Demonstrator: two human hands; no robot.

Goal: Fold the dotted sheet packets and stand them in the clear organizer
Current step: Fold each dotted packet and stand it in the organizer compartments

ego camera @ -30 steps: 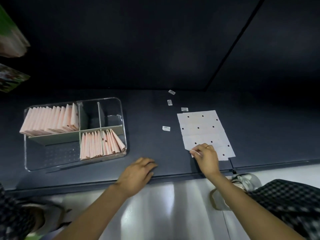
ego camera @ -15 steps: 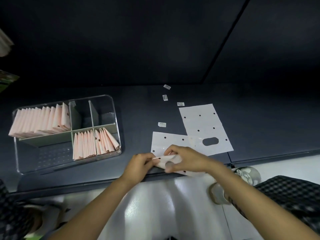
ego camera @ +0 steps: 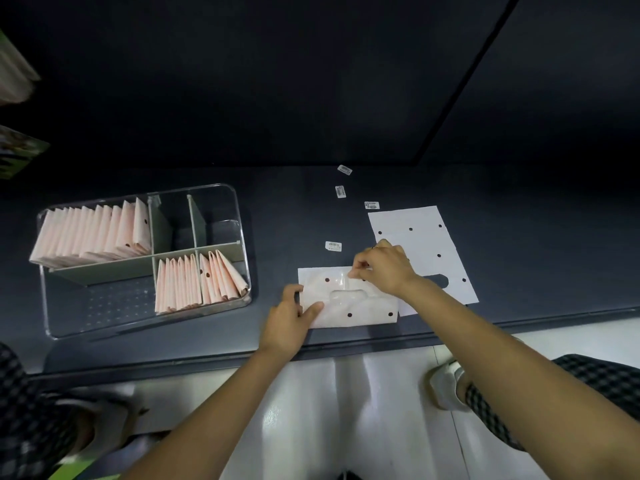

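Note:
A white dotted sheet packet [ego camera: 360, 311] lies flat near the table's front edge, its long side across me. My left hand [ego camera: 289, 318] pinches its left edge with thumb on top. My right hand [ego camera: 384, 268] pinches the packet's far edge, lifted a little. A second dotted sheet [ego camera: 422, 244] lies to the right, partly under my right wrist. The clear organizer [ego camera: 239, 216] stands at the left, with several folded pink packets [ego camera: 93, 233] upright in the back-left compartment and more [ego camera: 197, 282] in the front-right ones.
Several small white barcode labels [ego camera: 333, 246] lie scattered on the dark table [ego camera: 536, 237] behind the sheets. The table's front edge runs just below my hands. My knees in checked fabric [ego camera: 588, 386] and the pale floor show beneath.
My right hand pulled one sheet off the pile and over to the left. My left hand came up to it. Now both hands hold it flat on the table.

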